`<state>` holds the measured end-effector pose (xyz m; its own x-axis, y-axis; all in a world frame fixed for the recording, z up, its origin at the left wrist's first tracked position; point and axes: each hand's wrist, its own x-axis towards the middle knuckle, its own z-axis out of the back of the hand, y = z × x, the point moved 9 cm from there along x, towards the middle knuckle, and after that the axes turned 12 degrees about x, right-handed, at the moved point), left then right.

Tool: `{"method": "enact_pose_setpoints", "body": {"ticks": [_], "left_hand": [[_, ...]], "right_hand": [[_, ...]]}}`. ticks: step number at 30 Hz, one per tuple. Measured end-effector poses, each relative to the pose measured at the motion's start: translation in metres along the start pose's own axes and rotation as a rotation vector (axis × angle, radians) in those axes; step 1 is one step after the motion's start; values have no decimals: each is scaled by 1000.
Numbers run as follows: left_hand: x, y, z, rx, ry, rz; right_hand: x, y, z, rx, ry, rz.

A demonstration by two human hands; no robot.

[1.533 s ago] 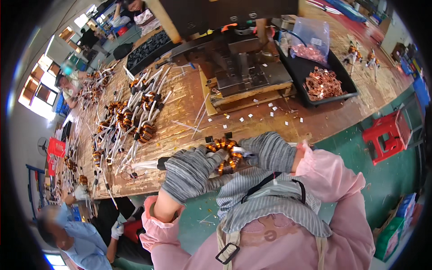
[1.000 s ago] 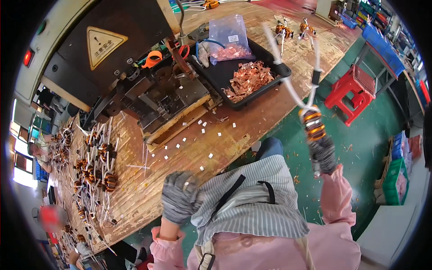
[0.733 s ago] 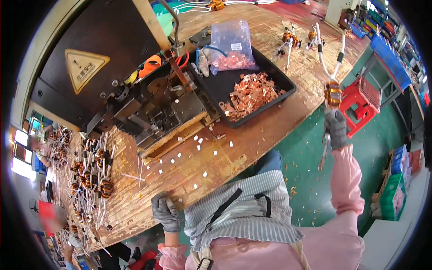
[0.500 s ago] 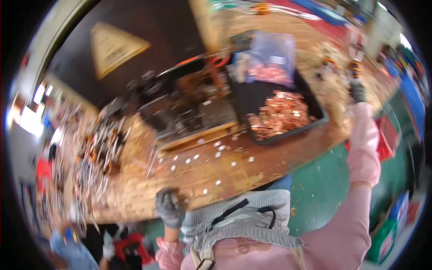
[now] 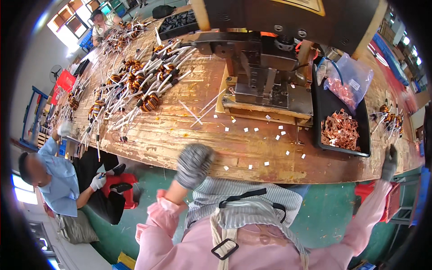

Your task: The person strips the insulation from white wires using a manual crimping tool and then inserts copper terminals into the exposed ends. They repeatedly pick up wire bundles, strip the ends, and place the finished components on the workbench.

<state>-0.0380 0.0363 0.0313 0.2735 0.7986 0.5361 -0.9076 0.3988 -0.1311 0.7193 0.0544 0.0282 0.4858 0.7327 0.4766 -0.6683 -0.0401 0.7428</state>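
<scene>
Two gray-gloved hands, well apart along the tabletop's (image 5: pixel 168 143) front edge — the left hand (image 5: pixel 195 165) is at that edge, left of its middle, back of the glove up; its fingers bunch under, and how tightly, or on what, I cannot tell; out by the right end, the right hand (image 5: pixel 389 164) reaches, fingers looking narrow and close together, any hold on something too small to make out; just beyond it, near the tabletop's right edge, lie the copper-wound coils (image 5: pixel 391 120); left of that hand, a black tray (image 5: pixel 323 103) of copper pieces (image 5: pixel 340 130), a clear bag (image 5: pixel 355 83) at its far end; next, the dark press (image 5: pixel 256 92), white chips (image 5: pixel 267 163) scattered before it; toward the tabletop's left end — a heap of coils (image 5: pixel 150 102) with white leads; off the front-left corner sits a co-worker (image 5: pixel 60 180) in blue.
</scene>
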Motion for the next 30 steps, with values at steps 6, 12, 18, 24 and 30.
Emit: {"method": "enact_pose_setpoints", "body": {"ticks": [6,12,18,24,30], "left_hand": [[47,182,32,530,53,260],[47,252,12,665,135,294],[81,258,4,798,351,169],[77,246,26,302,375,332],[44,186,66,266,256,292]], "right_hand": [[-159,148,-58,28,68,53],[-243,218,-115,8,94,24],[-265,219,-119,72,118,-10],[-254,273,-131,18,155,190],[-273,314,-203,125,338,233]]}}
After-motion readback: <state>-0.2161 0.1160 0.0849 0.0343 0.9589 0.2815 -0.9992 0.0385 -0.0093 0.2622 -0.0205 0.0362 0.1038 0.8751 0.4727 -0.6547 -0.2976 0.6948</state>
